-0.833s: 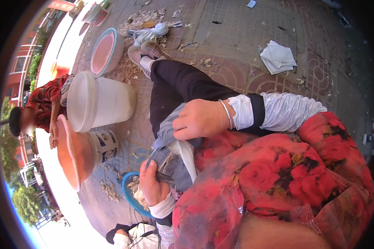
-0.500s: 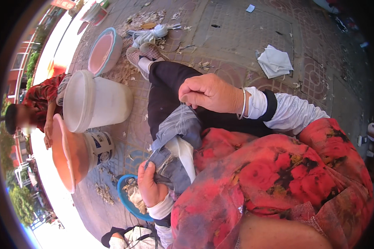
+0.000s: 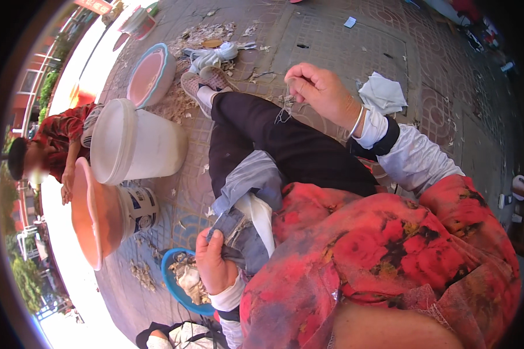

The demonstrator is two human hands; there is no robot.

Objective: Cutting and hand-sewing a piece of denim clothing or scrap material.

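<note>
My right hand (image 3: 323,96) is raised over my dark-trousered leg, thumb and finger pinched on fine loose threads (image 3: 285,107) that dangle below. My left hand (image 3: 215,267) grips the edge of a grey-blue cloth garment (image 3: 247,180) lying in my lap, with a zipper showing near the thumb and a white strip of fabric (image 3: 256,224) beside it. A blue basin (image 3: 170,285) holding pale scraps stands on the paving just beside my left hand.
At left stand a white plastic bucket (image 3: 154,148), an orange basin (image 3: 84,209) on another bucket and a pink basin (image 3: 144,75). A person (image 3: 61,139) bends beside them. Folded white cloths (image 3: 381,93), a pale bundle (image 3: 212,58) and scattered debris lie on the paving.
My right hand has lifted away from the garment, up and to the right, drawing threads off with it. My left hand stays on the cloth, moved only slightly.
</note>
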